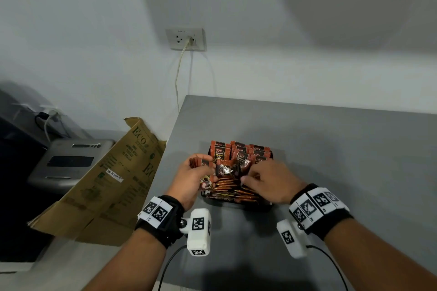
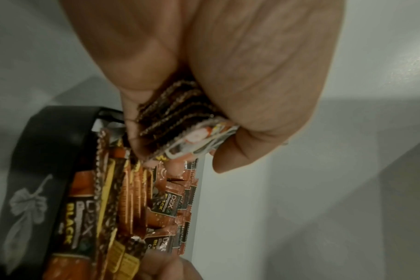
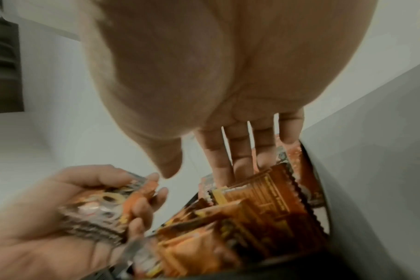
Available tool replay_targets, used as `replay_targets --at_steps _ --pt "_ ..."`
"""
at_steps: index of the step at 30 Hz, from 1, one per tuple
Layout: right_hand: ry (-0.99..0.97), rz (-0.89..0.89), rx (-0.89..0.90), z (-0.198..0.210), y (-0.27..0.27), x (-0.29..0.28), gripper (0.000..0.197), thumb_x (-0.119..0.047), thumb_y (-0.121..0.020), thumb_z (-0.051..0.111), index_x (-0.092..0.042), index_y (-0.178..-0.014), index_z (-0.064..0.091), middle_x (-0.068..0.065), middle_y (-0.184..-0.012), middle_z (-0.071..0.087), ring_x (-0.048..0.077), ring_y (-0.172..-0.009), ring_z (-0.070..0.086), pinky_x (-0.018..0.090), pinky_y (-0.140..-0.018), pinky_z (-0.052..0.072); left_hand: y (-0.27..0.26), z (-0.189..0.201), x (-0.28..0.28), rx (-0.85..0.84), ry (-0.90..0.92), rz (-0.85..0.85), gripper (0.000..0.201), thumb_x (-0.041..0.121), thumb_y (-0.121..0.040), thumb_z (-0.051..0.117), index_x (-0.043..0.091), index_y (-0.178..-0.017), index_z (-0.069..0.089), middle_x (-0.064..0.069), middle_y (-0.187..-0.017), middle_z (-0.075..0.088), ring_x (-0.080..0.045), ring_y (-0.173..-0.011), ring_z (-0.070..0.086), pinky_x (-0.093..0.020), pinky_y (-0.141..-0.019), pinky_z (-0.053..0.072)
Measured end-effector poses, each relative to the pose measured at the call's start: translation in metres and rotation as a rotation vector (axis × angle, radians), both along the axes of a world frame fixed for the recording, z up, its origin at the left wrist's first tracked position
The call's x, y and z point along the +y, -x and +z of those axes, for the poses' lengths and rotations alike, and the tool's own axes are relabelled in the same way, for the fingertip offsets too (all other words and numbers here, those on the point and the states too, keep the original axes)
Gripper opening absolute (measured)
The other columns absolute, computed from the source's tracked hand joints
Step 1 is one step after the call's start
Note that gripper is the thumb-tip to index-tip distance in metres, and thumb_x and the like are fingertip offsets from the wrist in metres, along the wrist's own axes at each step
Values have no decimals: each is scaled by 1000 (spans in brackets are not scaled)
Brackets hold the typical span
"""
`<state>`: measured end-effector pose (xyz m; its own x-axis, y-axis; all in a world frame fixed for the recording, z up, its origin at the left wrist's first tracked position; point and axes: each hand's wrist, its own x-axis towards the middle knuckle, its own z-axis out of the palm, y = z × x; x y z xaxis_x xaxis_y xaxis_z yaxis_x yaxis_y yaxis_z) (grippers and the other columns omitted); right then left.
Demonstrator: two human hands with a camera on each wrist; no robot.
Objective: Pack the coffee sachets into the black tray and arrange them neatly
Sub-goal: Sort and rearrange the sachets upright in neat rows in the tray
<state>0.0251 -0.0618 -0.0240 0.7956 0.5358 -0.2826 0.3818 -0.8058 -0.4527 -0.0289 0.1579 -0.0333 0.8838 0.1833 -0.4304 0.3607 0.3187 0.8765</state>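
Note:
A black tray (image 1: pixel 246 205) stands on the grey table, full of orange-brown coffee sachets (image 1: pixel 238 151), upright at the back and on edge in front. My left hand (image 1: pixel 203 172) hovers at the tray's left side and grips a stack of sachets (image 2: pixel 180 123) between thumb and fingers. My right hand (image 1: pixel 250 177) is over the tray's right half. Its straight fingers (image 3: pixel 240 151) dip behind the standing sachets (image 3: pixel 264 199), with the thumb held apart. The tray's wall (image 2: pixel 43 170) bears a pale leaf print. The right fingertips are hidden by the packets.
An open cardboard box (image 1: pixel 113 184) leans against the table's left edge, beside a grey machine (image 1: pixel 71 160). A wall socket (image 1: pixel 185 39) with a cable hangs behind. Bare grey tabletop (image 1: pixel 343 149) lies to the right of and behind the tray.

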Motion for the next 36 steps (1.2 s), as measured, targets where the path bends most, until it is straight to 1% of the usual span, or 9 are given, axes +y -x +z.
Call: replay_targets --at_steps 2,4,9,12,15,18,22,27,36 --pt "-4 54 50 1 15 1 49 -67 -87 55 -24 -105 67 -9 -98 62 9 -89 59 29 -87 48 1 -2 0 0 -4 9 31 -15 -84 56 9 -102 65 -9 -84 71 -27 -69 67 -33 -60 56" --pt "18 72 34 -7 27 1 55 -69 -80 61 -27 -115 57 -9 -111 59 10 -100 57 31 -92 50 2 -5 1 -8 -4 13 31 -15 -84 56 7 -104 64 -9 -85 70 -26 -68 67 -34 -62 56" --pt "-3 38 -73 -23 41 10 80 -60 -78 69 -27 -142 34 -7 -140 47 14 -127 43 37 -114 35 4 -8 1 -29 -12 27 32 -17 -83 56 5 -105 63 -10 -83 70 -25 -66 65 -36 -66 55" --pt "-55 -7 -91 -25 38 16 86 -70 -72 69 -29 -138 33 -9 -138 47 13 -124 43 37 -112 36 5 -9 1 -50 -15 37 32 -17 -82 56 5 -105 63 -10 -83 69 -27 -70 65 -36 -67 54" --pt "-44 -11 -66 -23 32 19 81 -80 -74 57 -29 -135 40 -9 -134 49 12 -121 44 38 -109 38 5 -5 3 -73 -24 46 30 -16 -83 57 4 -104 63 -9 -81 69 -24 -66 66 -35 -64 55" --pt "-126 -38 -23 -19 22 21 67 -72 -87 45 -26 -136 47 -7 -133 53 13 -123 46 35 -107 40 5 -4 7 -84 -40 54 29 -15 -84 55 5 -105 63 -8 -84 69 -24 -68 68 -35 -62 55" --pt "-122 -23 -12 -9 3 32 58 -56 -99 43 -19 -144 45 -2 -142 50 18 -135 43 35 -112 35 5 -4 12 -79 -63 60 30 -14 -86 55 7 -105 64 -8 -86 68 -26 -68 66 -35 -62 54" --pt "50 43 4 -9 -10 47 77 -70 -91 42 -20 -148 39 0 -149 45 26 -141 34 45 -116 31 8 0 12 -85 -107 31 31 -15 -86 55 8 -105 63 -5 -82 69 -23 -66 66 -33 -60 54" --pt "106 51 -53 -21 -6 53 87 -81 -83 38 -20 -145 39 2 -143 46 25 -131 37 44 -112 34 12 -3 17 -77 -136 15 32 -15 -85 56 9 -104 63 -6 -84 68 -25 -66 65 -40 -68 52"
